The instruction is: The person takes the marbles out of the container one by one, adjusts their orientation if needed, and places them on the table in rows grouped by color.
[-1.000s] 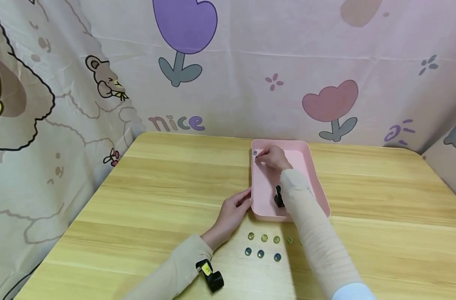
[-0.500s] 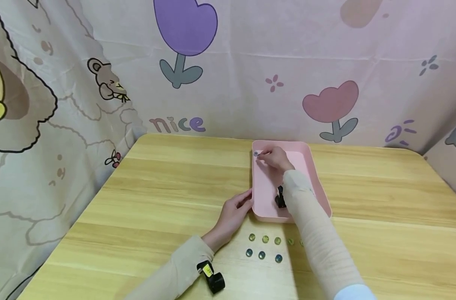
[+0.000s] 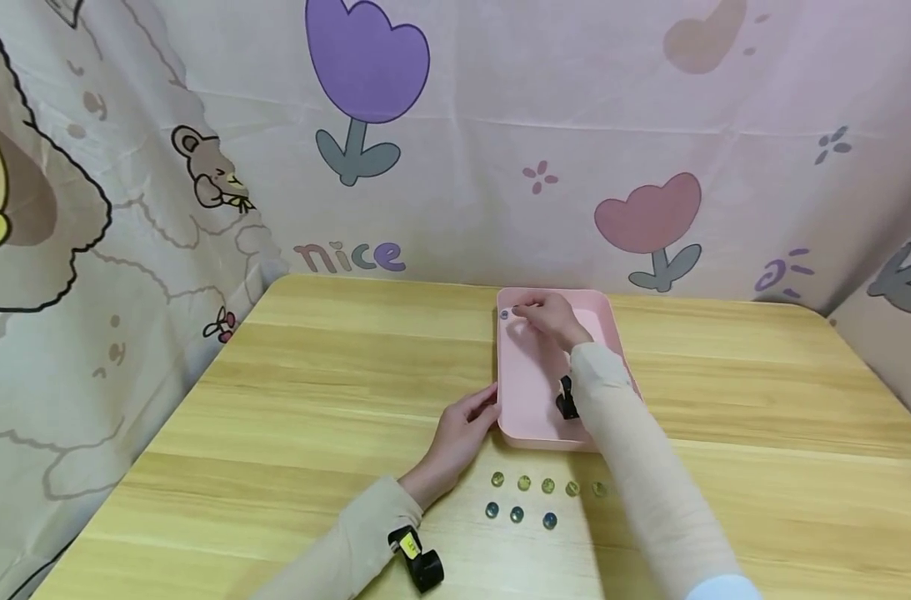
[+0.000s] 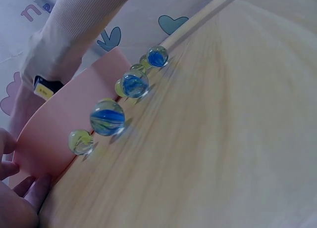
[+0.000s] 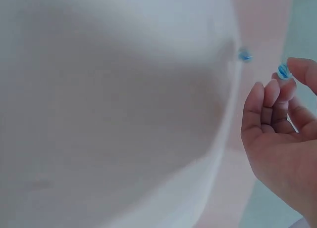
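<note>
Inside the pink tray [image 3: 533, 400], my right hand [image 3: 551, 318] pinches a clear marble with blue swirls [image 5: 284, 71] between thumb and forefinger. Its other fingers are bent in toward the palm. Just left of those fingertips, in the tray's far left corner, lies another blue marble [image 3: 504, 315], which also shows blurred in the right wrist view. My left hand [image 3: 455, 437] touches the outside of the tray's left wall near the front, fingers and thumb extended against it.
In front of the tray, several yellow marbles [image 3: 524, 482] lie in a row on the wooden table [image 3: 335, 375]. Nearer me is a row of three blue marbles [image 3: 517, 515]. A patterned cloth [image 3: 455, 200] hangs behind the table.
My right hand's fingertips, with the pinched marble, have shifted from in front of the corner marble to its right side. My left hand stays at the tray wall. The head view tilts slightly.
</note>
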Available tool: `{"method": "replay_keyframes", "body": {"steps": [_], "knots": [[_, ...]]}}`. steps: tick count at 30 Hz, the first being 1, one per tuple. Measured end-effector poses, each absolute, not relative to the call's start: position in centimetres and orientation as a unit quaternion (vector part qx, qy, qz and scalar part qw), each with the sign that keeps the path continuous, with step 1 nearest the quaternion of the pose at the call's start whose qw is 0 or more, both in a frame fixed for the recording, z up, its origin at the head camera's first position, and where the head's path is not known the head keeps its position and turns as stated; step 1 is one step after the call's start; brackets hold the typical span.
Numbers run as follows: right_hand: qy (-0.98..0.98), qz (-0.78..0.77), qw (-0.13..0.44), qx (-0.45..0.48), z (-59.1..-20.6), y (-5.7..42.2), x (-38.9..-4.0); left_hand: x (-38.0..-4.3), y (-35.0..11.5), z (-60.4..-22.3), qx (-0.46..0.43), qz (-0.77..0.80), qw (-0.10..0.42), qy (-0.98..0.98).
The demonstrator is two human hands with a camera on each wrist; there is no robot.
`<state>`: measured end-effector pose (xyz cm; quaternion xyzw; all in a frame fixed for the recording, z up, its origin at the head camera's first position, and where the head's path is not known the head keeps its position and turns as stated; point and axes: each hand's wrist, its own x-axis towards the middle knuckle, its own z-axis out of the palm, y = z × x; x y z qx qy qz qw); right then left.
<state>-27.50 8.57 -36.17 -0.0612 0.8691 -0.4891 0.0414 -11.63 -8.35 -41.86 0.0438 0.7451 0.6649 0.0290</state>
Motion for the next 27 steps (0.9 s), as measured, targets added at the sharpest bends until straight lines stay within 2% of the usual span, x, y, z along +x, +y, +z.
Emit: {"method": "replay_keyframes", "body": {"steps": [5,27], "knots": [[0.856,-0.507,0.069,-0.071,-34.5,8.2,-26.8,-11.7,-8.5,-42.0,0.041,0.665,0.03,0.745],[0.868,-0.475,0.088,-0.117,-30.4,10.9,-22.6,-11.9,-8.2,-41.7,0.038,0.677,0.037,0.734]]}}
